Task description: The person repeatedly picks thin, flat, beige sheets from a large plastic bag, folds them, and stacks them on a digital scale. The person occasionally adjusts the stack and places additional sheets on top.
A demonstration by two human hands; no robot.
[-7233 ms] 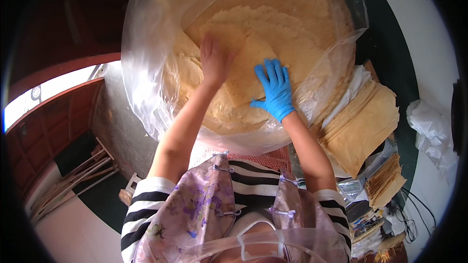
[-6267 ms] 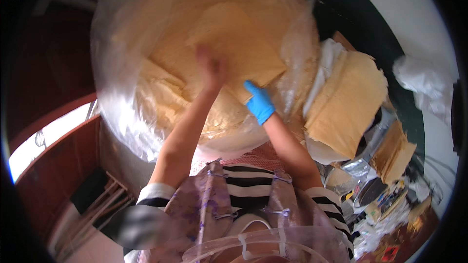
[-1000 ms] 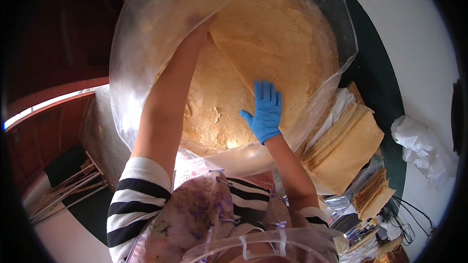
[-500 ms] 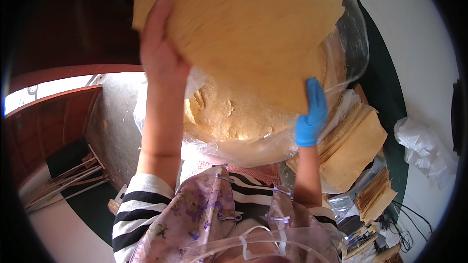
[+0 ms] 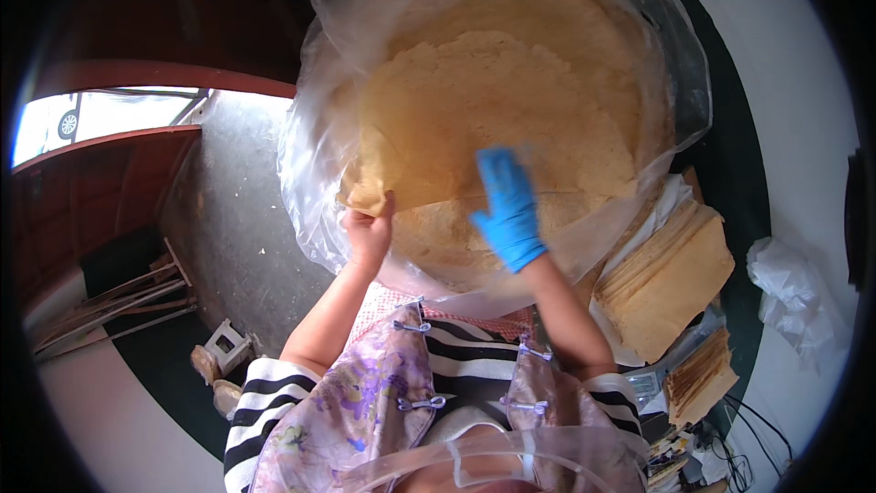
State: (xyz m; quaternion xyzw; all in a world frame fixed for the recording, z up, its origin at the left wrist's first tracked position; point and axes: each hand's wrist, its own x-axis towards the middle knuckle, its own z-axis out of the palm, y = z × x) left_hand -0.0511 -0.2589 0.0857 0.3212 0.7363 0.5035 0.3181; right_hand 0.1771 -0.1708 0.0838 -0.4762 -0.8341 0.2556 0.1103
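A wide, thin tan flatbread (image 5: 502, 119) lies over a round stack of similar flatbread, with its straight near edge across the stack. At the near-left corner of this flatbread, my bare left hand (image 5: 368, 236) is closed, thumb and fingers pinching the edge. My right hand (image 5: 509, 212), in a blue glove, is stretched flat over the near-middle part, thumb apart, slightly blurred. It looks to be on or just above the surface; I cannot tell which. Clear plastic sheeting (image 5: 315, 160) wraps loosely around the stack.
Folded flatbread stacks (image 5: 671, 278) stand on the right, with a smaller one (image 5: 701, 379) nearer me. A white plastic bag (image 5: 783, 283) lies far right, and black cables (image 5: 762, 429) below it. At left are a metal rack (image 5: 119, 301) and a small white stool (image 5: 228, 347).
The raised flatbread has come down onto the stack. My left hand has dropped to its near-left corner; my right hand has let go of the edge and moved left over the surface.
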